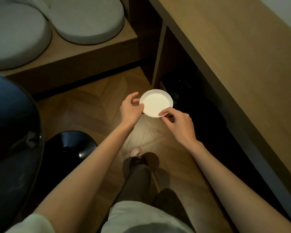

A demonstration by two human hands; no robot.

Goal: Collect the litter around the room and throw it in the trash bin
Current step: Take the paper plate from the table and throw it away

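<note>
Herringbone wood floor [94,105] underfoot, lit in a pale patch just ahead of the feet. Long wooden desk [233,56] down the right side, with a dark recess [180,91] beneath it; contents too dim to make out. Low wooden bench [91,52] at upper left, carrying two round grey cushions [89,19] side by side. Dark blue rounded seat [12,125] crowding the left edge, with a glossy black round base [71,143] beside it on the floor. Grey trouser legs [136,179] and one pale shoe [136,151] below the arms. Left hand [130,109] pinching the left rim of a white paper plate [155,103]. Right hand [178,122] pinching the near rim between thumb and forefinger. Plate held in the air above the floor, just in front of the recess, face up and plain white.
</note>
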